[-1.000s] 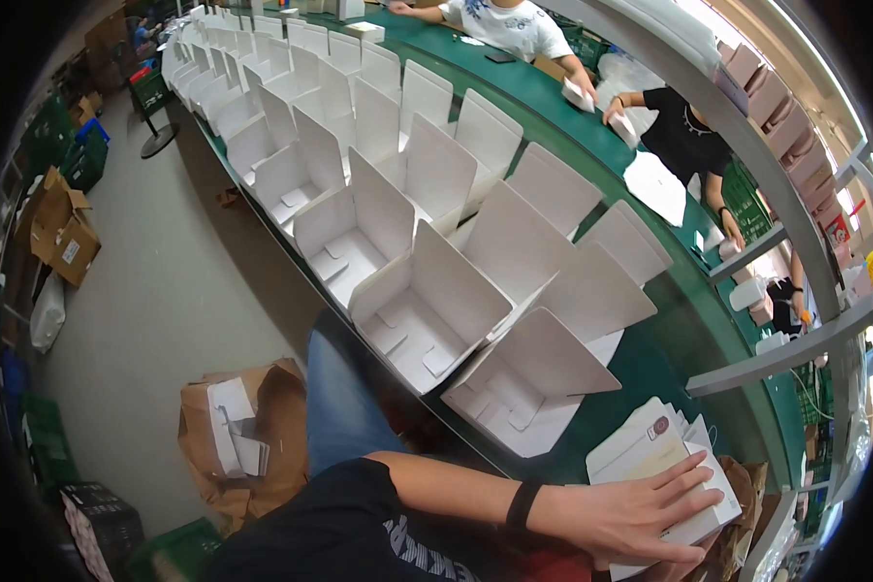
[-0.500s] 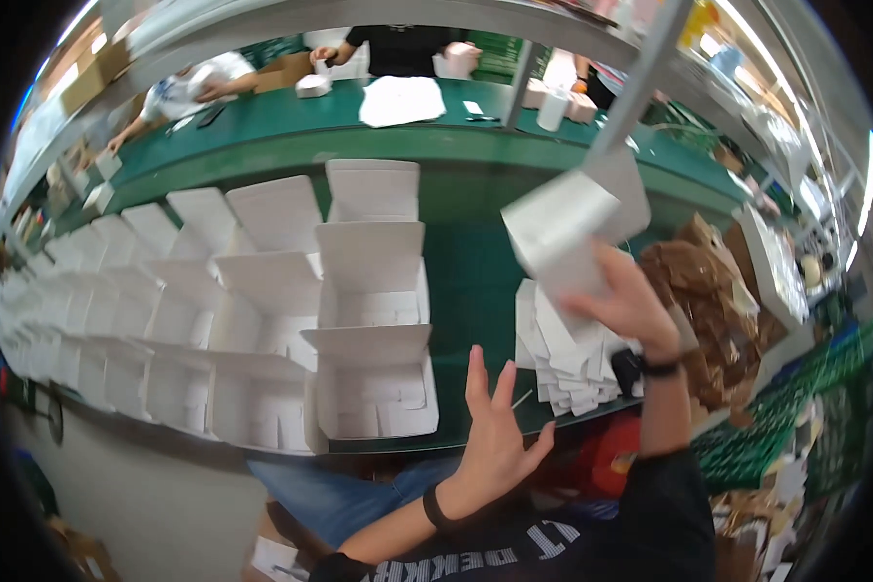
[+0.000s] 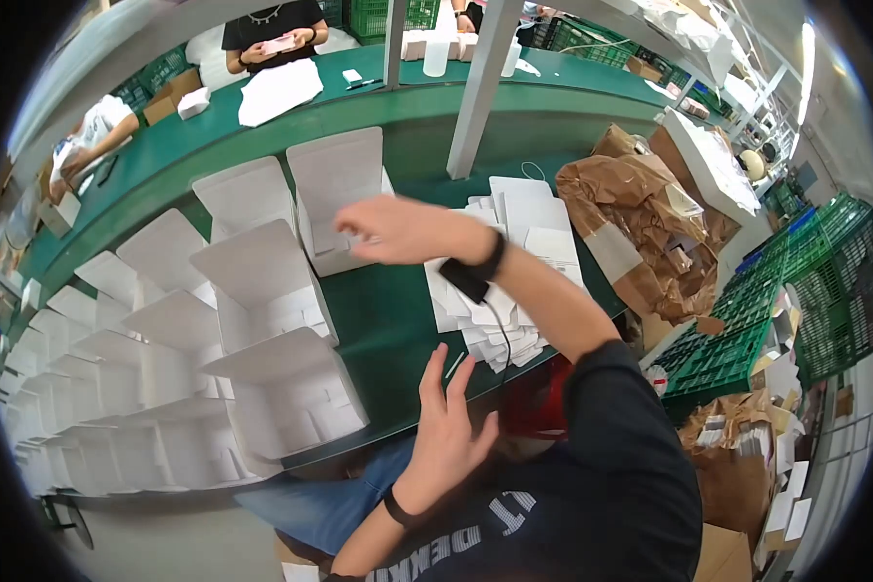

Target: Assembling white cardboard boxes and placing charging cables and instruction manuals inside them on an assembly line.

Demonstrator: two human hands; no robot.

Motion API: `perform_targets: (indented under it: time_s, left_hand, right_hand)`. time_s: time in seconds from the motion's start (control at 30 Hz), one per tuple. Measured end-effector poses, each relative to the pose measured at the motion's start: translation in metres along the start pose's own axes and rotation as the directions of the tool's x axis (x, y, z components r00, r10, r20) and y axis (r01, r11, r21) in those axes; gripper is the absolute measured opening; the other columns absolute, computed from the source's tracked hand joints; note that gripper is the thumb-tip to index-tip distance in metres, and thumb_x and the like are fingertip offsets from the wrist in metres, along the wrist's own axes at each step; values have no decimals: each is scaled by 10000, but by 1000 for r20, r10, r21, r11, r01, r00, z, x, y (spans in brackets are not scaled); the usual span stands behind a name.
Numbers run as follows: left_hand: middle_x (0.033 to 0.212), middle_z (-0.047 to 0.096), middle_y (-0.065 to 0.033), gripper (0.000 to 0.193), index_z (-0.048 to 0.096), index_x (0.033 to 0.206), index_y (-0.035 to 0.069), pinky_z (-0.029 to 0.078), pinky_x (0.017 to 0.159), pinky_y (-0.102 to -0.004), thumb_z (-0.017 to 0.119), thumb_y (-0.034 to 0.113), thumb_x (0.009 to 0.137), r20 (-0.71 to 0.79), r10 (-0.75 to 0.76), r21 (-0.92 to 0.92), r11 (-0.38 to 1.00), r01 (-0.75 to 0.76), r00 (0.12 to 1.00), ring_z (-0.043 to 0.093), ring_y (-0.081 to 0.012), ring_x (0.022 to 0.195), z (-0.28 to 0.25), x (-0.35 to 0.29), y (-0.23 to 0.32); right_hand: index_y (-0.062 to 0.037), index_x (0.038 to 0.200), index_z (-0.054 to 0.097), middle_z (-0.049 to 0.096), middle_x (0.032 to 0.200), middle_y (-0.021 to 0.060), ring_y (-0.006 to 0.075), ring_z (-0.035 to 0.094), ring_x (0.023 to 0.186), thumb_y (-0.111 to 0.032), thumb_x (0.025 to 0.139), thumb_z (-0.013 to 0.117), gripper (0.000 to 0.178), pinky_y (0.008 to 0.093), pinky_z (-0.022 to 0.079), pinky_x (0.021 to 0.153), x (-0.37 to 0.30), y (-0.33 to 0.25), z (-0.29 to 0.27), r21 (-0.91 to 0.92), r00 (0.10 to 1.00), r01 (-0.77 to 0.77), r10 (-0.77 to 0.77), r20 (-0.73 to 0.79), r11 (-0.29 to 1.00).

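Currently the right hand (image 3: 396, 231) is over the near side of an open white carton (image 3: 336, 175), fingers blurred and bent; I cannot tell whether they grip it. Nearer the body, the left hand (image 3: 448, 436) is spread wide beside the green table (image 3: 388, 330). Flattened white cartons (image 3: 533, 211) lie right of the right hand, crumpled brown paper (image 3: 635, 228) beyond; more open cartons (image 3: 260, 272) stand leftward.

Light: bright, diffuse indoor; white tube lamp (image 3: 809, 87) glaring upper right | Shadows: soft grey inside the white boxes (image 3: 281, 393), green worktop (image 3: 388, 359) darker beside them | Blur: right grip (image 3: 402, 230) slightly smeared, left grip (image 3: 446, 444) fairly crisp | Edges: fisheye bowing, black rim; far-left boxes soft, squeezed
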State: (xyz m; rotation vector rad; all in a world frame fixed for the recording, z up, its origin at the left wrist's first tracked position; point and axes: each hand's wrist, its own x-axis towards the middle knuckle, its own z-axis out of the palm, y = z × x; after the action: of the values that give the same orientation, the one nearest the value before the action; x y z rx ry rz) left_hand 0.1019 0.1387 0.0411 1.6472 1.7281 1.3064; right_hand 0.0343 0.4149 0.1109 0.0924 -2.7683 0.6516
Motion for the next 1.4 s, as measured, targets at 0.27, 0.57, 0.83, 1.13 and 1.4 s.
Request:
perform_targets:
  time_s: [0.27, 0.57, 0.83, 1.13, 1.4]
  left_hand:
    - [1600, 383, -249, 790, 403, 1549, 1, 268, 1248, -573, 761, 224, 881, 188, -19, 500, 863, -79, 982, 335, -430, 1512, 24, -10, -31]
    - [1586, 450, -188, 745, 467, 1532, 42, 273, 1260, -525, 766, 270, 889, 479, 363, -1, 911, -413, 799, 372, -349, 1515, 51, -24, -9]
    - [1625, 423, -139, 618, 442, 1558, 81, 352, 1212, -497, 508, 463, 1077, -44, -201, -964, 264, 11, 978, 418, -296, 1488, 23, 19, -31]
    - [1719, 229, -134, 891, 124, 1687, 42, 252, 1253, -398, 568, 473, 1047, 104, -192, -982, 134, 131, 976, 266, -244, 1559, -20, 29, -22]
    - [1694, 250, -143, 1005, 44, 1685, 31, 265, 1239, -384, 724, 134, 954, -96, 119, -787, 598, -148, 988, 284, -229, 1541, -36, 46, -4]
  right_hand:
    - [-1, 1398, 547, 611, 1344, 259, 384, 619, 1208, -297, 847, 814, 680, 410, 495, 1035, -208, 19, -50, -316, 882, -410, 460, 100, 856]
    - [17, 1397, 516, 600, 1317, 206, 363, 607, 1185, -269, 792, 874, 759, 390, 495, 1029, -207, -8, -60, -397, 838, -531, 532, -118, 749]
    - [4, 1328, 538, 715, 1015, 169, 315, 711, 874, -141, 966, 721, 430, 392, 574, 798, -179, -109, -80, 723, 472, 211, 580, -665, 658]
    - [38, 1258, 578, 698, 929, 134, 225, 691, 797, -225, 953, 763, 443, 332, 557, 682, -226, -147, 1, 892, 809, -43, 540, -233, 450]
    - [54, 1426, 510, 691, 1249, 137, 215, 682, 1105, -349, 858, 877, 788, 323, 541, 946, -230, -155, 4, 960, 688, -93, 714, -130, 264]
